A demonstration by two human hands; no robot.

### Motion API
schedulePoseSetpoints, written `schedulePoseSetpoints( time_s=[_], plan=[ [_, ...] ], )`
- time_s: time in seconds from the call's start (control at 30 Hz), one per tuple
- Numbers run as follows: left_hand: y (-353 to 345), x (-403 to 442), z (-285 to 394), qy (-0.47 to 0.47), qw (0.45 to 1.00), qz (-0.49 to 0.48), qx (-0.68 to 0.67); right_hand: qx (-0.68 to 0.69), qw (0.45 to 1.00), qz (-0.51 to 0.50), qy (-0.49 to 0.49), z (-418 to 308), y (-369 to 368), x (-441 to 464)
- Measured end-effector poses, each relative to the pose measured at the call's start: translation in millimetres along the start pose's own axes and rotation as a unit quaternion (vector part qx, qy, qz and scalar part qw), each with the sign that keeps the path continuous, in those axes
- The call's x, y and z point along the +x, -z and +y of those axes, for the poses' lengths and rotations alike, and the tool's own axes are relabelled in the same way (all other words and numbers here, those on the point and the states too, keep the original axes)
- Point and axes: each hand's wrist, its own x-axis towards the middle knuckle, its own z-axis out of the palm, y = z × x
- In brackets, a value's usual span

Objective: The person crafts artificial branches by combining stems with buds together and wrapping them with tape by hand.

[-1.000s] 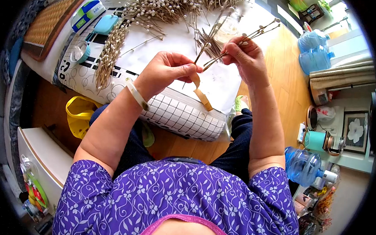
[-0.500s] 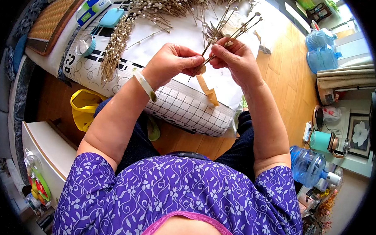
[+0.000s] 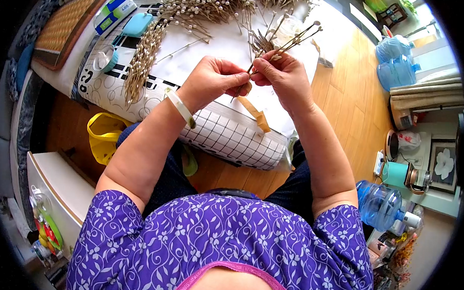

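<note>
Both hands meet above the near part of the covered table, pinching a few thin brown budded stems (image 3: 296, 41). My left hand (image 3: 219, 79), with a pale bangle on its wrist, grips the lower ends between thumb and fingers. Close beside it, my right hand (image 3: 281, 70) holds the same stems slightly higher, thumb against the fingers. A strip of brown tape (image 3: 254, 113) hangs below the fingers; where its upper end attaches is hidden. Beyond the hands lies a large heap of budded branches (image 3: 211, 9). A narrower bundle of them (image 3: 143, 57) rests to the left.
Left on the table are a round teal-rimmed container (image 3: 106, 59), a light blue box (image 3: 138, 24) and a blue-green packet (image 3: 115, 13). A yellow bag (image 3: 103, 136) stands below on the floor. Large water bottles (image 3: 396, 61) are at the right.
My right hand has moved slightly down and left, closer to my left hand. The stems lean more to the right, and their tips have shifted a little.
</note>
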Motion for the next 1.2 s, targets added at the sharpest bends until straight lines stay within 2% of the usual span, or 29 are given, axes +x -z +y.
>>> schedulePoseSetpoints(
  time_s=[0.33, 0.43, 0.5, 0.6, 0.73, 0.8, 0.87, 0.9, 0.97, 1.0, 1.07, 1.2],
  plan=[
    [-2, 1, -2, -0.008, 1.0, -0.017, 0.01, -0.015, 1.0, 0.009, -0.014, 2, -1, 0],
    [-1, 3, -3, -0.009, 0.999, -0.033, 0.022, 0.021, 0.999, -0.01, -0.027, 4, 0, 0],
    [-4, 2, -2, -0.027, 0.998, -0.008, 0.049, 0.009, 1.0, 0.01, 0.017, 6, 0, 0],
    [-13, -3, 4, 0.006, 0.999, 0.032, 0.004, 0.007, 0.999, 0.038, 0.031, 7, 1, 2],
    [-10, -4, -1, 0.017, 0.998, 0.044, 0.031, -0.009, 0.998, 0.047, 0.042, 3, 5, 3],
    [-10, -4, -4, -0.035, 0.994, 0.043, 0.09, 0.012, 0.998, 0.053, 0.034, 3, 3, 4],
    [-11, -5, -4, -0.04, 0.991, 0.051, 0.115, 0.009, 0.998, 0.054, 0.026, 5, 2, 4],
    [-13, -6, -4, -0.12, 0.96, 0.054, 0.245, 0.012, 0.998, 0.055, 0.026, 6, 2, 4],
    [-11, -6, -4, -0.259, 0.847, 0.057, 0.46, 0.015, 0.998, 0.055, 0.024, 10, 0, 3],
    [-12, -6, -5, -0.259, 0.847, 0.057, 0.46, 0.029, 0.998, 0.057, 0.021, 11, -2, 3],
    [-12, -6, -6, -0.31, 0.764, 0.089, 0.558, 0.043, 0.997, 0.06, 0.019, 11, -3, 3],
    [-14, -6, -6, -0.353, 0.732, 0.106, 0.573, 0.07, 0.996, 0.057, 0.015, 13, -6, 3]
  ],
)
